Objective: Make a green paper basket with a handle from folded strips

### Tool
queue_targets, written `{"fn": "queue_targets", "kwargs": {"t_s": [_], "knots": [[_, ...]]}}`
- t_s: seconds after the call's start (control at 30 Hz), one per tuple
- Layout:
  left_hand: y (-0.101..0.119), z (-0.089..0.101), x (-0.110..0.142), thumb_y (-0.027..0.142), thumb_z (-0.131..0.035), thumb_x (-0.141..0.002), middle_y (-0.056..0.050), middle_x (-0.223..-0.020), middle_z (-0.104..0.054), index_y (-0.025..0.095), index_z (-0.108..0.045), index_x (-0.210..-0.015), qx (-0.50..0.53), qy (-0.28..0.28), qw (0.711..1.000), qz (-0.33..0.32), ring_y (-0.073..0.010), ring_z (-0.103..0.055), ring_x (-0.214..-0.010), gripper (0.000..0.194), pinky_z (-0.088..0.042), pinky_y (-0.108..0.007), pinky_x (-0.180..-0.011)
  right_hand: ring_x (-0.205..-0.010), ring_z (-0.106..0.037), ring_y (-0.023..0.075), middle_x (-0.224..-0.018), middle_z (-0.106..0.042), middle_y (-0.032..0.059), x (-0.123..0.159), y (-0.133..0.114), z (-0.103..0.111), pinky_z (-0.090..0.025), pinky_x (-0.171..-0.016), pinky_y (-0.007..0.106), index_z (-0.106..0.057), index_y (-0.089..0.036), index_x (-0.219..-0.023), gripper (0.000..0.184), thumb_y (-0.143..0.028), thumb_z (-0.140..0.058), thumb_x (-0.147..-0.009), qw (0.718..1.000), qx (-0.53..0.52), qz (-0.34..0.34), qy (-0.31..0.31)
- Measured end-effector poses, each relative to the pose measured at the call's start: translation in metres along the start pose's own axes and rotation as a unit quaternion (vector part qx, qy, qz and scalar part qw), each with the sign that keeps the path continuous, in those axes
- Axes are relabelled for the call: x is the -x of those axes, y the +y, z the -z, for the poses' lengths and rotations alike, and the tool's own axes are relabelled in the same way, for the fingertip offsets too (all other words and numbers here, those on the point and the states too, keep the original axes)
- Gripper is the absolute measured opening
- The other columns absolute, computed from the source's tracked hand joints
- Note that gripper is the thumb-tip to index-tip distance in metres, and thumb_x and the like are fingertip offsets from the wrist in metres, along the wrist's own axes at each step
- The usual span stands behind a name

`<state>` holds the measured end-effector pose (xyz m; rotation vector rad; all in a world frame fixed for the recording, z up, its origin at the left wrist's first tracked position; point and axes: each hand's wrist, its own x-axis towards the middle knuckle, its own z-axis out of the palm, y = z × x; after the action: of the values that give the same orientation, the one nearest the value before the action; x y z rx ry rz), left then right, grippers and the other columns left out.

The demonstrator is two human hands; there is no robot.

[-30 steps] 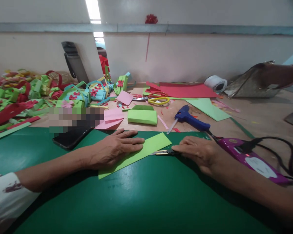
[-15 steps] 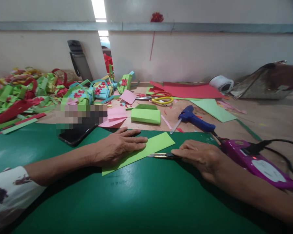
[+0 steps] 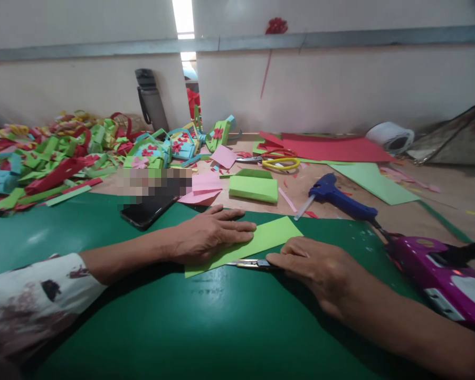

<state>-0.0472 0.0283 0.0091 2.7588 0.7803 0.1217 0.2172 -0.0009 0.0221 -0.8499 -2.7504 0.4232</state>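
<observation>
Fingers stretched out, my left hand (image 3: 211,235) lies flat on a folded light-green sheet of paper (image 3: 275,232) and presses it to the green mat (image 3: 206,327). My right hand (image 3: 320,266) is closed around a utility knife (image 3: 255,263). The knife's blade points left and lies along the near edge of the paper, close to its lower left corner. Most of the knife's handle is hidden in my fingers. Beyond the paper sits a folded green paper box shape (image 3: 253,189).
A blue glue gun (image 3: 342,198) and a purple power strip (image 3: 439,274) stand at the right. A phone (image 3: 154,203) rests by my left hand. Behind are scissors (image 3: 281,164), red sheets (image 3: 332,146), a bottle (image 3: 152,103) and a heap of paper crafts (image 3: 63,153).
My right hand has drawn the knife left along the paper's near edge. The left hand holds its place on the paper. The whole view has shifted, so things appear further right.
</observation>
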Motion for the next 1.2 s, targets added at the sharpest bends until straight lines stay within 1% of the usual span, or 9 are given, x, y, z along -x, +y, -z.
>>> {"fn": "queue_targets", "kwargs": {"t_s": [0.1,0.13,0.3,0.47,0.63,0.77,0.9,1.1,1.2], "knots": [[0.0,0.0,0.0,0.016,-0.036,-0.09,0.0,-0.148,-0.032,0.027,-0.035,-0.139,0.007,0.003,1.0,0.001,-0.0274,-0.016,-0.14,0.05,-0.011,-0.054,-0.11,-0.062,-0.044,0.0164,-0.072,-0.051,0.0034,-0.005,-0.002,-0.004,-0.03,-0.055,0.027,-0.061,-0.019,-0.103,0.041,0.002,-0.042,-0.074,0.999,0.008,0.015,-0.037],[0.0,0.001,0.0,0.016,-0.036,-0.09,0.0,-0.148,-0.032,0.027,-0.035,-0.139,0.007,0.002,1.0,0.002,-0.0277,-0.016,-0.14,0.05,-0.011,-0.054,-0.11,-0.062,-0.044,0.0163,-0.072,-0.051,0.0035,-0.007,-0.004,-0.004,-0.029,-0.055,0.027,-0.061,-0.019,-0.1,0.039,0.002,-0.042,-0.074,0.999,0.01,0.016,-0.039],[-0.001,0.0,0.0,0.018,-0.034,-0.091,0.002,-0.149,-0.032,0.026,-0.036,-0.138,-0.001,0.003,1.0,-0.001,-0.0268,-0.016,-0.139,0.048,-0.013,-0.052,-0.11,-0.061,-0.044,0.0154,-0.071,-0.052,0.0038,-0.017,-0.016,-0.007,-0.026,-0.054,0.027,-0.062,-0.019,-0.091,0.031,0.0,-0.043,-0.077,0.999,0.01,0.015,-0.033],[-0.002,-0.001,0.0,0.013,-0.041,-0.086,0.0,-0.147,-0.035,0.027,-0.037,-0.137,-0.008,0.014,1.0,-0.012,-0.0273,-0.018,-0.139,0.053,-0.012,-0.052,-0.11,-0.062,-0.044,0.0143,-0.074,-0.053,0.0033,-0.024,-0.026,-0.009,-0.026,-0.055,0.026,-0.062,-0.02,-0.093,0.032,0.001,-0.043,-0.077,0.999,-0.002,0.022,-0.042],[-0.002,0.0,0.0,0.014,-0.042,-0.086,0.0,-0.147,-0.035,0.025,-0.038,-0.136,-0.008,0.016,1.0,-0.017,-0.0279,-0.018,-0.139,0.052,-0.015,-0.052,-0.109,-0.064,-0.043,0.0141,-0.074,-0.052,0.0034,-0.03,-0.033,-0.011,-0.026,-0.056,0.026,-0.061,-0.018,-0.092,0.03,0.001,-0.042,-0.078,0.998,0.0,0.03,-0.05],[-0.002,0.001,0.0,0.013,-0.043,-0.084,-0.001,-0.147,-0.035,0.026,-0.037,-0.136,-0.002,0.019,0.999,-0.026,-0.0287,-0.018,-0.139,0.054,-0.017,-0.054,-0.108,-0.062,-0.04,0.0135,-0.071,-0.05,0.0028,-0.031,-0.037,-0.013,-0.025,-0.054,0.026,-0.06,-0.016,-0.087,0.025,-0.001,-0.042,-0.079,0.999,0.009,0.037,-0.035],[-0.002,0.002,-0.001,0.013,-0.043,-0.084,-0.002,-0.146,-0.037,0.026,-0.038,-0.136,0.002,0.023,0.999,-0.029,-0.0306,-0.02,-0.138,0.054,-0.018,-0.057,-0.107,-0.06,-0.038,0.0127,-0.069,-0.047,0.0015,-0.032,-0.038,-0.015,-0.023,-0.053,0.025,-0.06,-0.017,-0.085,0.025,0.0,-0.043,-0.077,0.999,0.015,0.04,-0.022],[0.0,0.004,-0.001,0.011,-0.043,-0.084,-0.003,-0.146,-0.037,0.026,-0.038,-0.136,0.009,0.017,0.999,-0.026,-0.0308,-0.02,-0.138,0.055,-0.016,-0.057,-0.107,-0.067,-0.044,0.0137,-0.079,-0.054,0.0031,-0.031,-0.041,-0.018,-0.028,-0.057,0.024,-0.058,-0.02,-0.092,0.026,-0.003,-0.044,-0.079,0.996,-0.015,0.064,-0.058],[0.002,0.005,0.0,0.012,-0.043,-0.084,-0.003,-0.146,-0.036,0.025,-0.038,-0.136,0.007,0.008,1.0,-0.021,-0.031,-0.02,-0.138,0.053,-0.015,-0.055,-0.108,-0.069,-0.045,0.0136,-0.079,-0.055,0.0029,-0.026,-0.04,-0.014,-0.029,-0.058,0.024,-0.059,-0.019,-0.092,0.028,-0.001,-0.046,-0.075,0.997,-0.018,0.05,-0.058]]}}
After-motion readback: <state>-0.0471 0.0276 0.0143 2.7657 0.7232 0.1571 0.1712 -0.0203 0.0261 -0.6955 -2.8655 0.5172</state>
